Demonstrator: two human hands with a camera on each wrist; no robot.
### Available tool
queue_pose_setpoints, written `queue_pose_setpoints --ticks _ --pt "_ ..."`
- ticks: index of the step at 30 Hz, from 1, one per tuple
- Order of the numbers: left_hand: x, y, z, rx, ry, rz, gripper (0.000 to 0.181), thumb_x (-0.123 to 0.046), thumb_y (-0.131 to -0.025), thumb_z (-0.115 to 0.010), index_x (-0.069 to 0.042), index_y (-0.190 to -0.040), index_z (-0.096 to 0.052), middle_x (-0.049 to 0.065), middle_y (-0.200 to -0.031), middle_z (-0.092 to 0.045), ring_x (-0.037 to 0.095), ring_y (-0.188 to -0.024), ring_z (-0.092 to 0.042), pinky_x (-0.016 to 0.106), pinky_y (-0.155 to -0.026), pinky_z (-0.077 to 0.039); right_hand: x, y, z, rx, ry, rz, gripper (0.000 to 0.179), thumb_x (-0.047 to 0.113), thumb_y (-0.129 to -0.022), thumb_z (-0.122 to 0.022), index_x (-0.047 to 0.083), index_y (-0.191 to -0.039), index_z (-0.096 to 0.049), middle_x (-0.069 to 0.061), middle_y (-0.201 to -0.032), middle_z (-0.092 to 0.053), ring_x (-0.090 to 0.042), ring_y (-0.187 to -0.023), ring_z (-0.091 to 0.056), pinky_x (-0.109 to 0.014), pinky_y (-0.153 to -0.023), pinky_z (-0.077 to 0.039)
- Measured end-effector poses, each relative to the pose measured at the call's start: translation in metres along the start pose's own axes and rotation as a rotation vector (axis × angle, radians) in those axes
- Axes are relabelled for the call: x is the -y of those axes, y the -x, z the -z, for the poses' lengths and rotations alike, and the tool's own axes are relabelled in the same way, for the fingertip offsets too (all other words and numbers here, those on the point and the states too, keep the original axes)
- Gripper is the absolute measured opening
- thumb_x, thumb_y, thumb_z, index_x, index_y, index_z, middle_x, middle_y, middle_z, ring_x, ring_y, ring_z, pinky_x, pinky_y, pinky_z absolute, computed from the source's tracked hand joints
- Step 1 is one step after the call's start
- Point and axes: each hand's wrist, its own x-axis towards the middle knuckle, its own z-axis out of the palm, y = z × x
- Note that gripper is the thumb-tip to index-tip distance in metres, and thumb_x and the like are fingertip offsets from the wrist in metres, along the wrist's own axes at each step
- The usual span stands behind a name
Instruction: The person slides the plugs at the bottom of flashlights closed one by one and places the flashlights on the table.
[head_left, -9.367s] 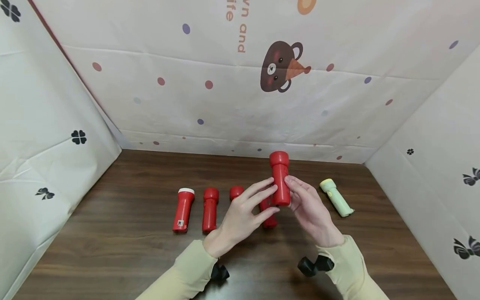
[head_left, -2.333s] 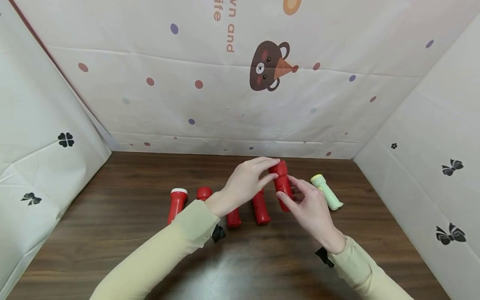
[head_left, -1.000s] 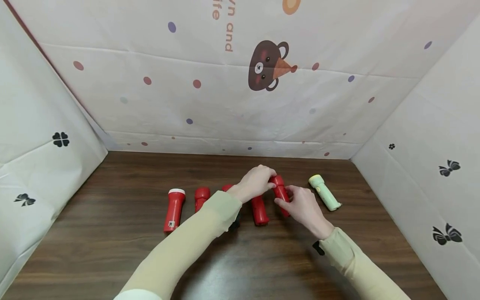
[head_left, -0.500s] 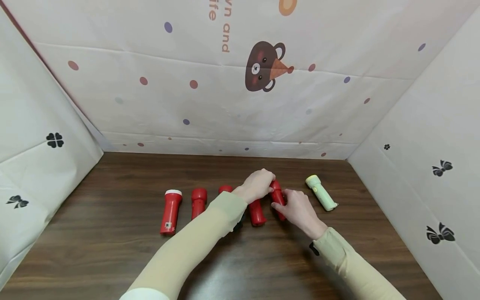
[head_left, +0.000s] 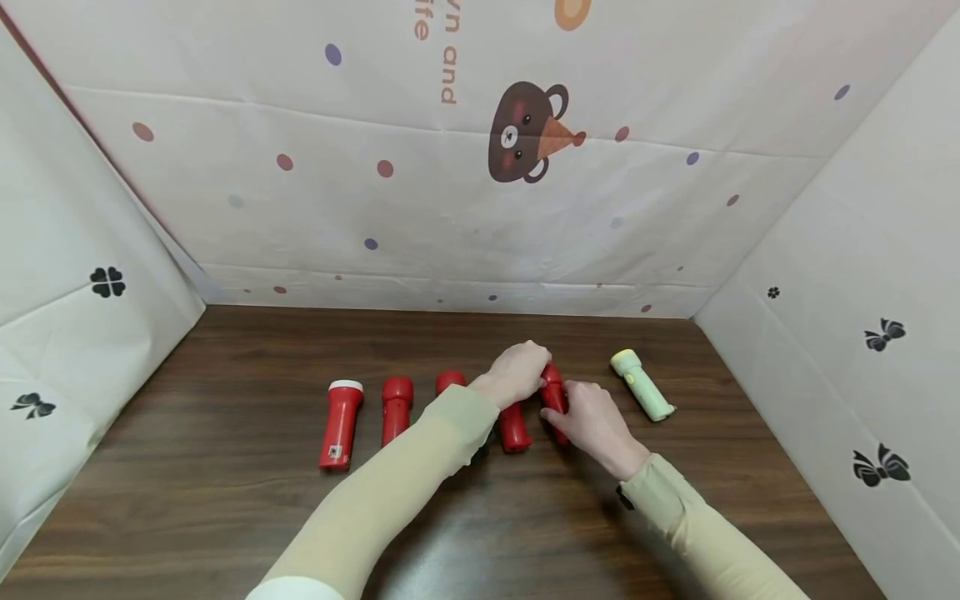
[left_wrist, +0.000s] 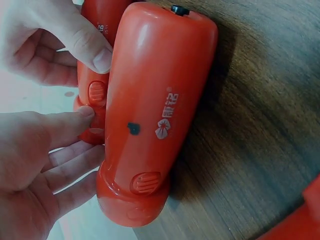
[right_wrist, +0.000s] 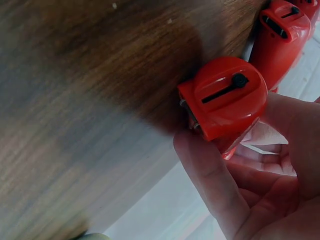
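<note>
A red flashlight (head_left: 553, 398) lies at the right end of a row of red flashlights, both hands on it. My left hand (head_left: 517, 372) pinches its wide head end; in the left wrist view the thumb sits just by its ridged switch. My right hand (head_left: 597, 422) grips the tail end of the body, thumb on one side and fingers on the other. Its tail, with a black strip, shows in the right wrist view. Just left of it lies another red flashlight (left_wrist: 155, 85) with white lettering; its head is hidden behind my left hand in the head view.
Further left lie a white-rimmed red flashlight (head_left: 341, 427), a red flashlight (head_left: 397, 407) and one more red flashlight (head_left: 450, 380), partly covered by my left sleeve (head_left: 405, 475). A pale green flashlight (head_left: 642, 386) lies at the right. Printed cloth walls (head_left: 420, 208) enclose the wooden table (head_left: 187, 517).
The held flashlight was raised above the table with my left fingers spread against it; it has come down into line with the others. Over the last half second the hands barely moved.
</note>
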Motion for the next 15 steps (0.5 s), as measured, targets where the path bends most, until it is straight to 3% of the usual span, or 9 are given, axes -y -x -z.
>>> queue_pose_setpoints --ticks 15 --pt "0.0029 0.0023 -0.002 -0.033 -0.015 -0.011 0.011 -0.02 -0.098 -0.075 -0.012 -0.105 -0.077 0.002 -0.096 -0.079 0.014 -0.075 -0.062 0.025 -0.071 -0.053 0.0017 0.0028 -0.0021 -0.033 0.08 0.026 0.026 0.022 -0.088 -0.084 0.004 -0.083 -0.065 -0.004 -0.065 -0.057 -0.019 -0.055 -0.052 -0.029 -0.049 -0.04"
